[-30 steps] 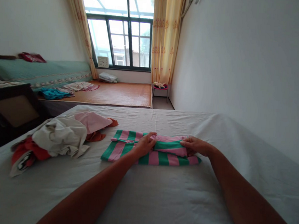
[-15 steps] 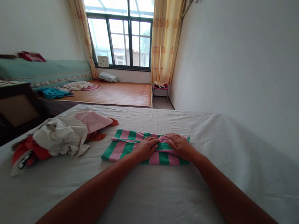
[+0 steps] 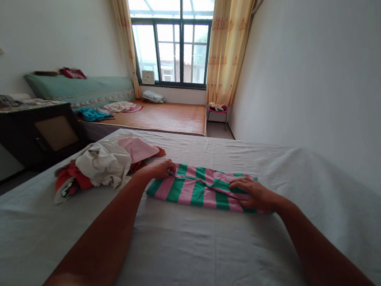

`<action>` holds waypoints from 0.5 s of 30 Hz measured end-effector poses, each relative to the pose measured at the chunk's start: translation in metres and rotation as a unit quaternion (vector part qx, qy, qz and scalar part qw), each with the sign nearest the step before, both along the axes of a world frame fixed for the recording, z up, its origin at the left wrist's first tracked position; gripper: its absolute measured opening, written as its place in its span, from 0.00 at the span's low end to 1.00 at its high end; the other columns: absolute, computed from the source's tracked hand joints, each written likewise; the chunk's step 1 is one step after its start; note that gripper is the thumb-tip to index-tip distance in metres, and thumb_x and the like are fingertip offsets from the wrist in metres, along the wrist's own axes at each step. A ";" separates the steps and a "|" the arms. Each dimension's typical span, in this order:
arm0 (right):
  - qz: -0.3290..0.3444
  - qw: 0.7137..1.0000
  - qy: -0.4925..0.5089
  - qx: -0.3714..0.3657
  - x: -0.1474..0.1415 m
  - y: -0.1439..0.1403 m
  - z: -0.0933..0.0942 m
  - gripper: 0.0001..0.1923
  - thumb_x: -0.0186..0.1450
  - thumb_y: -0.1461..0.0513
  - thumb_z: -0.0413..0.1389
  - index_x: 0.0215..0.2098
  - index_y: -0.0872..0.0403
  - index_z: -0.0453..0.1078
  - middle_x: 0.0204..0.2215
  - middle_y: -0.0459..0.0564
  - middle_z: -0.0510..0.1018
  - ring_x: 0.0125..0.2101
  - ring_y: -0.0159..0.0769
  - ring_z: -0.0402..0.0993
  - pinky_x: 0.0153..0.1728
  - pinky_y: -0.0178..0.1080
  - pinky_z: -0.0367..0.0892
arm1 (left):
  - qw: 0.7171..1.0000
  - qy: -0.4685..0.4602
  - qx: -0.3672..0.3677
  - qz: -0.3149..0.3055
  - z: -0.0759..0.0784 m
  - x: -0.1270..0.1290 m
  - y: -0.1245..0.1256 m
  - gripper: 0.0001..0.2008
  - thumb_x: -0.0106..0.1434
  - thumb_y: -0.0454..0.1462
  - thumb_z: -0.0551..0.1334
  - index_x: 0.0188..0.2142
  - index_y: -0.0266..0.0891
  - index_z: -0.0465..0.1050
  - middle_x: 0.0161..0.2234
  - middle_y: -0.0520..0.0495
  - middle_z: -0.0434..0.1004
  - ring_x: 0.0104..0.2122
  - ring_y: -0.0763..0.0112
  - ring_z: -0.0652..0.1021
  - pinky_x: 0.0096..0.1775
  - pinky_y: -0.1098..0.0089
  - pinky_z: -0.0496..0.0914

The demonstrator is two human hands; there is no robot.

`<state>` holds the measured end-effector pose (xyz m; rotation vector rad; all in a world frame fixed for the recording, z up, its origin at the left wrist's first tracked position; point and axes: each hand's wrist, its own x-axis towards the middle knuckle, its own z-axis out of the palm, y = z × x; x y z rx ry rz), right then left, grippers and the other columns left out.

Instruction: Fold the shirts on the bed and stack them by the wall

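Observation:
A pink-and-green striped piece of folded cloth (image 3: 186,190) lies flat on the white sheet (image 3: 181,249); which garment it is, I cannot tell. My left hand (image 3: 160,169) pinches its far left corner, fingertips closed on the fabric. Over the right part of the cloth rests my right hand (image 3: 253,193), its fingers stretched and the thumb apart from them. A wrinkled fold runs across the cloth between my hands.
Left of the cloth is a heap of crumpled clothes (image 3: 104,162), white, pink and red. A dark cabinet (image 3: 53,133) stands beside the bed. Beyond are a second bed with a brown mat (image 3: 172,117), a small stool (image 3: 217,111) and a window (image 3: 172,48).
My left hand has moved from the middle of the cloth to its left end and taken hold there. My right hand has shifted toward the right end. The view has turned left.

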<state>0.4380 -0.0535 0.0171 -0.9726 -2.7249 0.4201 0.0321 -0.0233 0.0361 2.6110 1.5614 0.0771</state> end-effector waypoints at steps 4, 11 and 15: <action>-0.080 0.997 0.010 0.003 0.003 0.001 -0.001 0.24 0.58 0.68 0.50 0.52 0.49 0.70 0.50 0.51 0.75 0.51 0.42 0.70 0.52 0.44 0.62 | 0.996 -0.031 0.076 0.034 0.000 0.002 0.004 0.13 0.51 0.32 0.58 0.34 0.43 0.78 0.36 0.49 0.77 0.37 0.66 0.75 0.39 0.72 0.67; -0.015 1.000 -0.005 -0.021 0.006 -0.004 0.001 0.28 0.56 0.60 0.57 0.56 0.51 0.68 0.58 0.52 0.68 0.56 0.44 0.64 0.56 0.43 0.60 | 0.990 -0.111 0.070 0.041 0.006 -0.008 0.008 0.14 0.53 0.33 0.57 0.36 0.40 0.78 0.32 0.50 0.78 0.34 0.68 0.75 0.39 0.73 0.67; -0.065 0.998 -0.009 0.023 0.000 0.000 -0.005 0.28 0.58 0.70 0.47 0.54 0.48 0.70 0.52 0.48 0.74 0.52 0.40 0.70 0.53 0.42 0.63 | 0.988 -0.153 -0.007 0.013 0.008 -0.013 0.007 0.14 0.52 0.33 0.57 0.35 0.38 0.79 0.29 0.52 0.78 0.31 0.71 0.75 0.35 0.76 0.67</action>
